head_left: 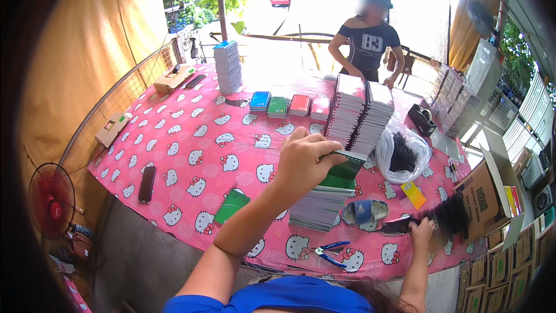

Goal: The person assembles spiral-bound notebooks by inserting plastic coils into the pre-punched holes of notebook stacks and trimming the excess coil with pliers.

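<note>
My left hand [310, 159] pinches the upper edge of a thin green-covered pad [347, 169], tilted above a tall stack of pads [318, 208]. To the right, my right hand [423, 233] has its fingers closed on black spiral binding coils [399, 226], beside a larger dark heap of coils [452, 214]. A blue slipper [364, 213] lies between the stack and the coils. Blue-handled cutting pliers [335, 254] rest in front of the stack. On the left lies a green pad [233, 206].
Tall pad stacks [347, 110] stand beyond my left hand, next to a plastic bag of black coils [403, 153]. An open cardboard box [486, 197] is at the right. A dark phone [147, 184] lies left on the pink tablecloth [179, 197]. Another person [370, 40] stands across the table.
</note>
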{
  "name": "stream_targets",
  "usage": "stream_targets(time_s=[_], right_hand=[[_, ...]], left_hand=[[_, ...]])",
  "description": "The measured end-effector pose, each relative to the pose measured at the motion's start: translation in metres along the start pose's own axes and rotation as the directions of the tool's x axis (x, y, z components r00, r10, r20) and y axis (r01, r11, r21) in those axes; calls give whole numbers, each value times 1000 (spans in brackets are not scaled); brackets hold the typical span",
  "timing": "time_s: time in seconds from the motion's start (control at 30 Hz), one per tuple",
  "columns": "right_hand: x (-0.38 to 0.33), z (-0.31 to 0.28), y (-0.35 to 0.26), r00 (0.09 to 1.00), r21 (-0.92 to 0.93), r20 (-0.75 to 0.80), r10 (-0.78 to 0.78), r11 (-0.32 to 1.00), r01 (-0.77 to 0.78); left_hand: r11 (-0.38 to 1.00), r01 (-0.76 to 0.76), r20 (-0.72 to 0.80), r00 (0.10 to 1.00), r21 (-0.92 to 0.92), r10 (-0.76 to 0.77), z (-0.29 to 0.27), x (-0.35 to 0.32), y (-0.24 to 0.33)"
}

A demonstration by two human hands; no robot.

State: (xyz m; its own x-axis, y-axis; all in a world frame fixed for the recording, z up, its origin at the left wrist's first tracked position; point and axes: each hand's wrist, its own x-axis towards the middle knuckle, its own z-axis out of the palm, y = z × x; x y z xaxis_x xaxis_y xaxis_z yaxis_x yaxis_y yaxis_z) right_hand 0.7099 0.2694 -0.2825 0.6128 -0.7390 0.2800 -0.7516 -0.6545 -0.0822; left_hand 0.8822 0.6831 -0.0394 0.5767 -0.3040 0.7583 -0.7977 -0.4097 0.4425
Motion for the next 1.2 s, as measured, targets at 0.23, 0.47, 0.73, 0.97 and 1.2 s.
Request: stream_targets(time_s=[0.23,0.47,0.73,0.97,1.2], right_hand=[[8,7,28,976,143,217,-31,990,-1],[39,-69,-74,934,248,-260,-246,918,311],[76,24,-13,999,205,29,-37,978,30],[55,5,-8,984,439,169,-64,898,-17],[-16,-221,-186,854,943,-313,-415,-29,331]], left_hand=[[1000,22,80,997,-7,-21,-7,1,5],[999,39,1,999,20,-39,-3,-5,0],[999,-24,9,1000,-43,24,11,2,3],[994,102,88,991,33,-105,0,-4,11],[985,14,27,999,173,-19,12,0,7]])
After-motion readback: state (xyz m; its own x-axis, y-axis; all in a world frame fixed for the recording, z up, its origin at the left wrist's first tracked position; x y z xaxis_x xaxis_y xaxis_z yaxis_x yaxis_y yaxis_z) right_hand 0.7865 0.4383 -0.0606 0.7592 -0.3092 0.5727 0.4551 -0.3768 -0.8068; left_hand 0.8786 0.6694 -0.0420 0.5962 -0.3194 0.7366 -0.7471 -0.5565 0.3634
